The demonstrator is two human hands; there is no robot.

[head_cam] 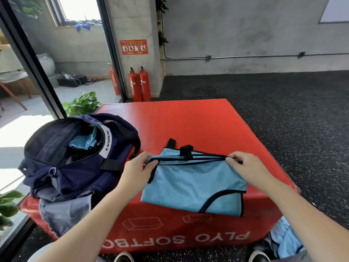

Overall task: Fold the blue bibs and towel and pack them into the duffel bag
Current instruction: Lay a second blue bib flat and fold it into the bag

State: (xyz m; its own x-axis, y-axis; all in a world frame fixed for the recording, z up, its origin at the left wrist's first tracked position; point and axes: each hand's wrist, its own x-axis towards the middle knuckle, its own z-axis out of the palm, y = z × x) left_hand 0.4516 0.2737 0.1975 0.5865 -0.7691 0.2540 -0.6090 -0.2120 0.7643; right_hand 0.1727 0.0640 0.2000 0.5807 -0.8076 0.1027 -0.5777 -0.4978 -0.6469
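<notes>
Unfolded blue cloth [285, 241] waits at 5 o'clock. Left hand [138, 167] and right hand [243, 163] each pinch the half-folded blue bib [192, 184] on the red soft box [188, 125]. Duffel bag [75, 157], 9 o'clock, already holds blue fabric; packing appears partly done.

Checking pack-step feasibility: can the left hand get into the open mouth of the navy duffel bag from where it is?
Probably yes. The navy duffel bag lies unzipped beside the left hand, nothing between them; but that hand grips the light-blue mesh bib.
</notes>
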